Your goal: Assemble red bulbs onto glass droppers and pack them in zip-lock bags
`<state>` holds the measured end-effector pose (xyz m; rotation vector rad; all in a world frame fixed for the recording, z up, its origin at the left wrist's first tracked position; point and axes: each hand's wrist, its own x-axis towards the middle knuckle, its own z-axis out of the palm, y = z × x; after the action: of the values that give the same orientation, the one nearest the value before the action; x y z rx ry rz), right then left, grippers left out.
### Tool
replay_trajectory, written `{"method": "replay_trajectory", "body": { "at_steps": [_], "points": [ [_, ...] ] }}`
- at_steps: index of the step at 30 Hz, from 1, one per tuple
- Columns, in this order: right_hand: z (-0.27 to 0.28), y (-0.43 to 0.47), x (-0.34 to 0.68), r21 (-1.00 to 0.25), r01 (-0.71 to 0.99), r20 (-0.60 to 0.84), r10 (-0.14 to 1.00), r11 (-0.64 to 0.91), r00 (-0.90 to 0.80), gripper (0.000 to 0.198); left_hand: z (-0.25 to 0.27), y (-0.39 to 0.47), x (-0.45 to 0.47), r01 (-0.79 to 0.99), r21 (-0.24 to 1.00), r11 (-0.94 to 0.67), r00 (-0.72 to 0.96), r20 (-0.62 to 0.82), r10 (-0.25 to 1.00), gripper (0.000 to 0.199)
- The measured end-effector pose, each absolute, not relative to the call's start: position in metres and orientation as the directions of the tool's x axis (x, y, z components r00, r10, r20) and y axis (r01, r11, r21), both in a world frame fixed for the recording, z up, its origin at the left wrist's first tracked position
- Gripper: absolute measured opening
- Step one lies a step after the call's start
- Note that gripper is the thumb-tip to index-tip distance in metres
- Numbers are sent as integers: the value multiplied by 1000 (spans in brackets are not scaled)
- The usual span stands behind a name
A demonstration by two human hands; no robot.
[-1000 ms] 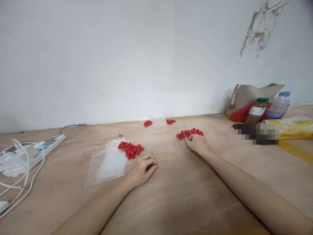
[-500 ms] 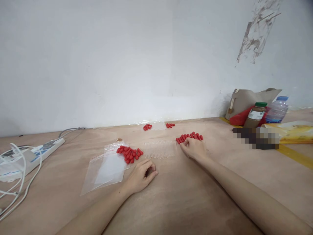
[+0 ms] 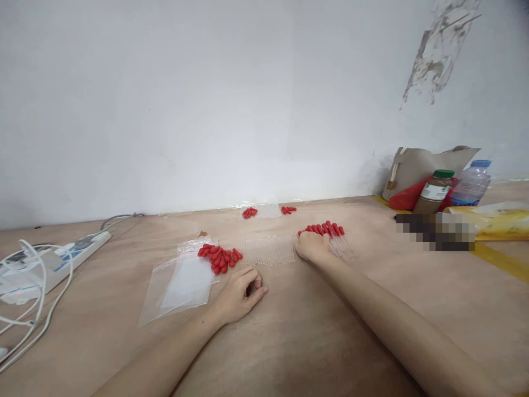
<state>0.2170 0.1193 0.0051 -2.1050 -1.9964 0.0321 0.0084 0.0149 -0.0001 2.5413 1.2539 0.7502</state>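
My right hand (image 3: 313,245) is closed, its fingertips down between the row of thin clear glass tubes (image 3: 266,250) and the left end of the row of glass droppers with red bulbs (image 3: 329,227). Anything in its fingertips is hidden. My left hand (image 3: 241,295) rests on the table with fingers loosely curled and thumb apart, holding nothing. Beyond it, a heap of loose red rubber bulbs (image 3: 219,258) lies at the edge of the flat clear plastic bags (image 3: 188,284).
Near the wall lies a clear bag (image 3: 268,210) with small red bulbs at both ends. A power strip (image 3: 78,256) with white cables sits left. To the right stand a grey bag (image 3: 430,164), a green-capped bottle (image 3: 435,191), a clear bottle (image 3: 471,184) and a yellow packet (image 3: 502,221).
My right hand has shifted slightly left and now covers the left end of the dropper row, showing more glass stems to its right. My left hand stays put.
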Motion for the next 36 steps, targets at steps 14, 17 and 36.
{"method": "replay_trajectory", "body": {
  "at_steps": [14, 17, 36],
  "points": [
    [-6, 55, 235, -70, 925, 532, 798, 374, -283, 23, 27, 78, -28, 887, -80, -455, 452, 350, 821, 10],
    [-4, 46, 235, -124, 904, 556, 783, 409, -278, 18, 28, 80, -24, 879, -112, -464, 474, 327, 818, 9],
    [-26, 42, 233, -373, 630, 565, 705, 681, -428, 18, -8, 33, 14, 286, 887, -363, 240, 300, 923, 20]
  ]
}}
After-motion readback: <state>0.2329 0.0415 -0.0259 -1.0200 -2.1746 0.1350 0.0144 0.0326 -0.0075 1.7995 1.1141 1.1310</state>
